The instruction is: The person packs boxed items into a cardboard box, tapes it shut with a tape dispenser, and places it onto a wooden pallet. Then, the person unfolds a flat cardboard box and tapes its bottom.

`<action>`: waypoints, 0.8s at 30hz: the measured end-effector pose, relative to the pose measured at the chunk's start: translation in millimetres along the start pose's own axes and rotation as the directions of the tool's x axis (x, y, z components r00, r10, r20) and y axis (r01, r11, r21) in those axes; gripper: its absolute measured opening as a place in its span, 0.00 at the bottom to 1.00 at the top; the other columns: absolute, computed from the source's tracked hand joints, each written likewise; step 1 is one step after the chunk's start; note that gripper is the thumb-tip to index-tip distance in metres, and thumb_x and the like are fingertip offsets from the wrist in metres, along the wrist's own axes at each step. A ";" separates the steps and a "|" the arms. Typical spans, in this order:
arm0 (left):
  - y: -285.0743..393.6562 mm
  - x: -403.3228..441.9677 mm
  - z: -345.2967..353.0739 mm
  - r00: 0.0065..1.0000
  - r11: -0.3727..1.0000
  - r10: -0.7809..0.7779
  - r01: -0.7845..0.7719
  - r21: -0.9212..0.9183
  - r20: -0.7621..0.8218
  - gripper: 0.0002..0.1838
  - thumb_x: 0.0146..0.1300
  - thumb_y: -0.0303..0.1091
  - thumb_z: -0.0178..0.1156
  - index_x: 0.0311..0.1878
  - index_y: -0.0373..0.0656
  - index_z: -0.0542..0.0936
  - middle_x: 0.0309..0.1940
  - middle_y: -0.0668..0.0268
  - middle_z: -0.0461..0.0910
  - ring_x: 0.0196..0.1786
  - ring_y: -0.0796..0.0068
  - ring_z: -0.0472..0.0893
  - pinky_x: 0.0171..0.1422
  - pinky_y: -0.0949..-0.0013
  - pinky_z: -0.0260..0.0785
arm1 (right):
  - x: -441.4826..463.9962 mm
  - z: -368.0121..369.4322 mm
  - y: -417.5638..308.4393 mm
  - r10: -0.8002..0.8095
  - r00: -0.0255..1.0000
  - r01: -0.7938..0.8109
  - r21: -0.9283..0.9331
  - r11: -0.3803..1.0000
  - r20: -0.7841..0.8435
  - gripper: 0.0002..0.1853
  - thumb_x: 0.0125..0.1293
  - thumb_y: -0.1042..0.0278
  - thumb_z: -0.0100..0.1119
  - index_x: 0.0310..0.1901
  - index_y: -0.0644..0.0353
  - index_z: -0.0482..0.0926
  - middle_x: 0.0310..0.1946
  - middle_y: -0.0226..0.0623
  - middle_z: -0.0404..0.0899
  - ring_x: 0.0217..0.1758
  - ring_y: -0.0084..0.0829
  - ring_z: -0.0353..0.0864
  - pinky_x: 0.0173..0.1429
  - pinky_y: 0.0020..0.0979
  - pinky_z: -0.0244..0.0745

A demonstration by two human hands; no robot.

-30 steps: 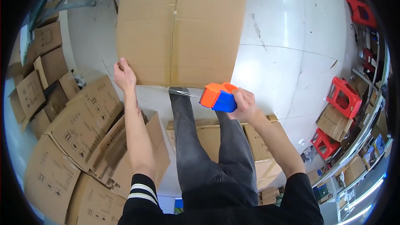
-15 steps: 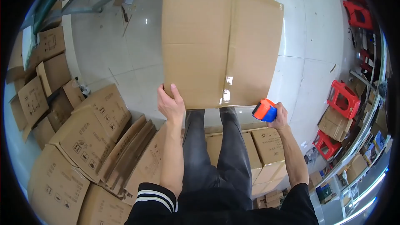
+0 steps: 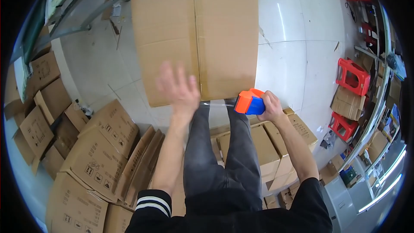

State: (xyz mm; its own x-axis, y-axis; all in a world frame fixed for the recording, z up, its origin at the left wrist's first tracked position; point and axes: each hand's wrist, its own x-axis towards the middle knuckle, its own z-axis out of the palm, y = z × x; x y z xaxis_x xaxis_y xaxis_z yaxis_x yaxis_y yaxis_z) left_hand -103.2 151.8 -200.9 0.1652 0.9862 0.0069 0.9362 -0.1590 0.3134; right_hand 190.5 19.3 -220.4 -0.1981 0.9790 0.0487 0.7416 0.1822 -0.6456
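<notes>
A large cardboard box (image 3: 166, 30) is in front of my legs, with a taped seam running along its upper face. Over its near edge, close to that seam, is my left hand (image 3: 179, 88), blurred by motion, its fingers stretched out and apart and nothing visible in them. My right hand (image 3: 271, 105) grips an orange and blue tape dispenser (image 3: 249, 102) at the box's near right corner. From the dispenser a clear strip of tape (image 3: 218, 104) runs left along the near edge; where it ends near my left hand is hard to make out.
Printed cartons (image 3: 97, 159) and folded cardboard sheets (image 3: 140, 164) are stacked at the left. More cartons (image 3: 254, 146) stand behind my legs. Red stools (image 3: 352, 77) and loaded shelves (image 3: 379, 125) line the right side. A metal frame (image 3: 92, 6) stands at upper left.
The box appears turned slightly and further left in view. My left hand has left its near left corner for the seam. The dispenser has moved left, and a tape strip now shows.
</notes>
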 end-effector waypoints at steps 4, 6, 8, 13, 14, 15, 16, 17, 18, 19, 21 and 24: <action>48.7 -3.4 46.6 0.943 0.966 0.249 -0.225 -0.127 0.219 0.31 0.68 0.44 0.52 0.73 0.46 0.64 0.76 0.50 0.52 0.79 0.50 0.50 0.78 0.35 0.33 | -2.9 -2.2 4.8 -0.059 0.998 0.059 0.031 0.998 -0.022 0.22 0.38 0.76 0.63 0.40 0.63 0.72 0.33 0.40 0.76 0.30 0.42 0.77 0.34 0.38 0.75; 56.1 2.2 63.1 0.928 0.964 0.264 -0.244 -0.105 0.262 0.32 0.69 0.46 0.50 0.74 0.48 0.63 0.77 0.50 0.50 0.80 0.50 0.47 0.77 0.34 0.29 | -0.5 -1.3 9.2 -0.097 0.995 0.099 0.060 0.993 -0.025 0.23 0.36 0.76 0.62 0.41 0.63 0.72 0.35 0.40 0.77 0.31 0.42 0.78 0.36 0.37 0.76; 54.0 8.1 68.1 0.922 0.960 0.278 -0.274 -0.055 0.270 0.32 0.69 0.47 0.50 0.75 0.49 0.62 0.77 0.50 0.48 0.80 0.50 0.46 0.77 0.34 0.29 | 0.1 1.6 12.1 -0.113 0.994 0.113 0.062 0.992 0.007 0.25 0.34 0.77 0.61 0.42 0.63 0.72 0.36 0.40 0.77 0.33 0.42 0.79 0.39 0.37 0.77; 42.0 12.5 67.6 0.909 0.956 0.282 -0.293 -0.012 0.308 0.33 0.69 0.48 0.49 0.75 0.50 0.60 0.79 0.51 0.45 0.81 0.51 0.42 0.78 0.35 0.23 | 21.8 -17.8 11.0 -0.129 0.985 0.114 0.130 0.985 0.116 0.24 0.36 0.77 0.62 0.42 0.62 0.72 0.36 0.39 0.76 0.36 0.40 0.79 0.40 0.36 0.77; 43.8 14.1 62.0 0.910 0.961 0.268 -0.273 -0.029 0.317 0.32 0.71 0.48 0.46 0.75 0.50 0.61 0.79 0.52 0.44 0.81 0.52 0.41 0.78 0.36 0.21 | 24.5 -27.1 6.7 -0.133 0.983 0.117 0.131 0.984 0.124 0.24 0.36 0.77 0.62 0.42 0.62 0.72 0.36 0.38 0.76 0.36 0.40 0.79 0.40 0.36 0.77; 45.8 16.1 54.6 0.912 0.963 0.265 -0.267 -0.037 0.315 0.31 0.71 0.48 0.45 0.75 0.50 0.61 0.79 0.53 0.44 0.81 0.52 0.41 0.78 0.36 0.21 | 26.5 -36.2 1.8 -0.133 0.981 0.118 0.112 0.987 0.142 0.24 0.37 0.77 0.62 0.42 0.62 0.72 0.36 0.38 0.75 0.37 0.39 0.79 0.41 0.36 0.77; 47.6 18.2 46.9 0.914 0.965 0.261 -0.260 -0.046 0.312 0.31 0.72 0.49 0.44 0.75 0.50 0.61 0.79 0.54 0.44 0.81 0.53 0.41 0.78 0.36 0.21 | 28.5 -45.5 -3.5 -0.132 0.978 0.119 0.093 0.989 0.159 0.23 0.37 0.77 0.62 0.42 0.61 0.72 0.35 0.38 0.75 0.38 0.39 0.79 0.42 0.35 0.77; 50.6 20.7 38.9 0.916 0.966 0.257 -0.253 -0.054 0.309 0.30 0.73 0.49 0.43 0.75 0.50 0.61 0.79 0.54 0.44 0.81 0.53 0.41 0.78 0.37 0.21 | 29.3 -54.0 -8.0 -0.131 0.976 0.120 0.075 0.990 0.176 0.23 0.37 0.77 0.62 0.41 0.61 0.72 0.35 0.38 0.74 0.39 0.39 0.78 0.43 0.35 0.77; 53.4 21.5 33.9 0.919 0.968 0.250 -0.240 -0.070 0.306 0.30 0.72 0.48 0.43 0.75 0.51 0.62 0.79 0.55 0.45 0.81 0.53 0.42 0.78 0.36 0.22 | 28.1 -61.6 -11.0 -0.118 0.972 0.110 0.049 0.993 0.206 0.22 0.38 0.76 0.62 0.41 0.61 0.72 0.34 0.38 0.74 0.39 0.39 0.78 0.43 0.35 0.76; 53.9 21.3 31.2 0.923 0.971 0.240 -0.228 -0.076 0.299 0.29 0.72 0.47 0.44 0.74 0.51 0.62 0.79 0.55 0.45 0.81 0.53 0.42 0.78 0.36 0.22 | 26.9 -65.3 -11.6 -0.112 0.967 0.108 0.030 0.994 0.229 0.22 0.38 0.76 0.63 0.40 0.60 0.72 0.34 0.38 0.74 0.39 0.39 0.78 0.43 0.34 0.76; 55.3 21.2 32.6 0.926 0.975 0.223 -0.206 -0.087 0.305 0.29 0.72 0.46 0.43 0.74 0.51 0.63 0.78 0.56 0.46 0.81 0.54 0.43 0.78 0.38 0.23 | 17.3 -67.8 -3.6 -0.100 0.964 0.102 0.003 0.995 0.246 0.22 0.38 0.76 0.63 0.40 0.60 0.72 0.33 0.37 0.73 0.38 0.39 0.78 0.43 0.35 0.76; 58.6 19.1 46.6 0.919 0.977 0.212 -0.189 -0.102 0.332 0.28 0.74 0.48 0.40 0.74 0.50 0.63 0.78 0.56 0.47 0.80 0.54 0.43 0.79 0.41 0.23 | -7.5 -67.3 26.1 -0.085 0.968 0.092 -0.016 0.996 0.237 0.21 0.37 0.77 0.63 0.39 0.59 0.71 0.32 0.37 0.73 0.37 0.39 0.78 0.42 0.36 0.76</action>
State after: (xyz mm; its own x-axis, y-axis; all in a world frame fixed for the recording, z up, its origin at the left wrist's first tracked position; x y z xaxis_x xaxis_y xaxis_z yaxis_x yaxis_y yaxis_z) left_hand -30.7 159.2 -226.7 0.4531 0.8579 -0.2421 0.8519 -0.3367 0.4012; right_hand 254.4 22.9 -186.3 -0.4071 0.9100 -0.0787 0.7308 0.2728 -0.6258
